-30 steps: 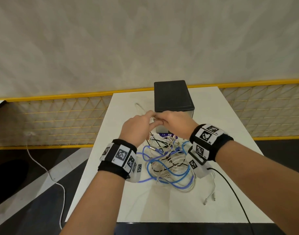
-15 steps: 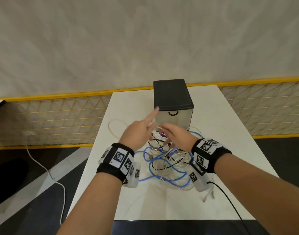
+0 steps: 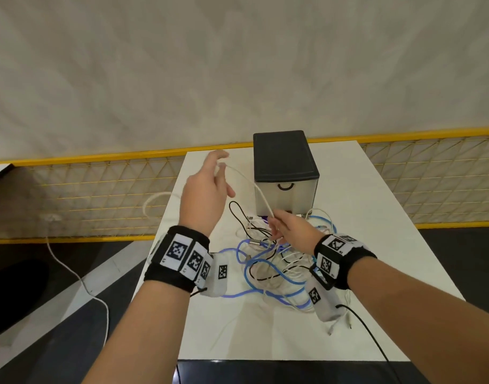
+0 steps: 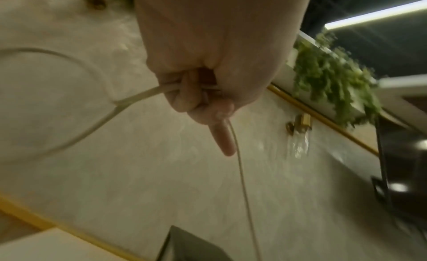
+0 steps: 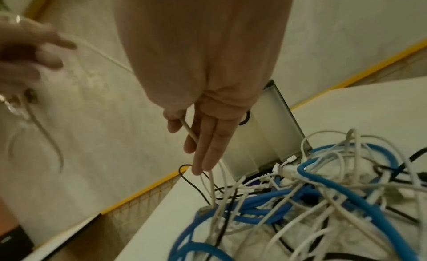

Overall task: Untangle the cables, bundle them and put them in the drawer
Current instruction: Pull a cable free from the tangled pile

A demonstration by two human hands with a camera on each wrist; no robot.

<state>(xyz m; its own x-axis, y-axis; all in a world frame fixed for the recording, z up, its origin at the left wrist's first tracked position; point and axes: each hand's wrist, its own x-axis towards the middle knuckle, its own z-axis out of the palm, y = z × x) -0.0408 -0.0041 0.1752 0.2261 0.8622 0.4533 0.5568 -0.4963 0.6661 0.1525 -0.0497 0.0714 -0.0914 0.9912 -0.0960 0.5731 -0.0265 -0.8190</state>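
A tangle of blue, white and black cables lies on the white table, in front of a small drawer box with a black top and a shut pale drawer. My left hand is raised left of the box, its fingers curled round a white cable. A loop of it hangs off to the left. That cable runs down to my right hand, which pinches it between thumb and fingers just above the tangle.
A yellow mesh fence runs behind the table below a pale wall. Another white cable trails over the dark floor on the left. Loose white plug ends lie near the table's front right. A black lead hangs from my right wrist.
My left hand has risen up and to the left, drawing a length of white cable out of the tangle. My right hand has dropped toward the pile, still on that cable.
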